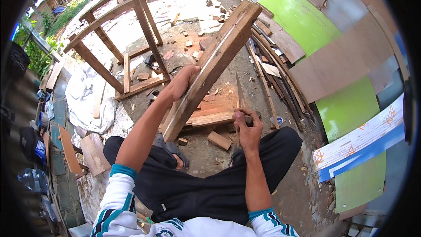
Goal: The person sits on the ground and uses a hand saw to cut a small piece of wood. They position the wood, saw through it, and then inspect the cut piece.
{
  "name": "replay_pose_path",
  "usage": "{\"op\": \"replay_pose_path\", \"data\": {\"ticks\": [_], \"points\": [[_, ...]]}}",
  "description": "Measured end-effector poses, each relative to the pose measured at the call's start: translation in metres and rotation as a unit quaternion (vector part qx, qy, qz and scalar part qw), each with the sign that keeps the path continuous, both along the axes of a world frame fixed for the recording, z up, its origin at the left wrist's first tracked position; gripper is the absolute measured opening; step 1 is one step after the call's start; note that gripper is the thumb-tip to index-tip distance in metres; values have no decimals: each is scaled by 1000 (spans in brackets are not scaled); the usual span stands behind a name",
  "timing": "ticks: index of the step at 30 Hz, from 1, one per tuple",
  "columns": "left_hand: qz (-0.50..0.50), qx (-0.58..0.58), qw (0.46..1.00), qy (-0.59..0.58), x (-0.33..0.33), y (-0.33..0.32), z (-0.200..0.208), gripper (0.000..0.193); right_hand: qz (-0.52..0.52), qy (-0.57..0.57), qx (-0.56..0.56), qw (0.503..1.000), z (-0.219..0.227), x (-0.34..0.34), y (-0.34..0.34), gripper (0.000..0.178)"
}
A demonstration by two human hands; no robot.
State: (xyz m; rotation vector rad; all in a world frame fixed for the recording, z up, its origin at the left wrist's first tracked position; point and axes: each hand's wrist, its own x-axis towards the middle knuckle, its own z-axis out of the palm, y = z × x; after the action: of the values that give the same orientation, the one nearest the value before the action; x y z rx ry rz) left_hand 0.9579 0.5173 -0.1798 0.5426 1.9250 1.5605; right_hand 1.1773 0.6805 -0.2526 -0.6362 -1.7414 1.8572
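A thick wooden beam (215,63) with a white streak along one face slants up and away in front of me. My left hand (185,82) is closed on its left side, about halfway along. My right hand (249,128), to the right of the beam's near end, is closed around a tool with a tapered, pointed blade (240,90), which looks like a handsaw. Its blade points away from me, and my fingers partly hide the handle. Beneath the beam, a reddish-brown wooden piece (215,118) lies on the ground between my legs, with a small wood block (219,140) nearer me.
A wooden frame (127,72) with legs and crossbars stands at the far left, beside a white cloth (90,101). Long wood strips (280,79) lie to the right. Green panels (302,19) and brown boards (346,55) lean along the right side. Offcuts litter the ground.
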Motion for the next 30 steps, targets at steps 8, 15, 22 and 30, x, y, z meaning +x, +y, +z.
{"op": "replay_pose_path", "data": {"ticks": [8,15,22,30], "points": [[-118,-113,970,181,9,-17,18,67,48,4,42,998,49,23,49,40],[-145,-188,965,116,10,-32,14,65,85,119,1,989,102,5,65,40],[-183,-187,963,58,2,-36,1,63,119,193,21,974,93,-18,56,64],[-189,-200,959,-74,5,-41,-16,71,121,196,-72,970,82,-22,46,56]]}}
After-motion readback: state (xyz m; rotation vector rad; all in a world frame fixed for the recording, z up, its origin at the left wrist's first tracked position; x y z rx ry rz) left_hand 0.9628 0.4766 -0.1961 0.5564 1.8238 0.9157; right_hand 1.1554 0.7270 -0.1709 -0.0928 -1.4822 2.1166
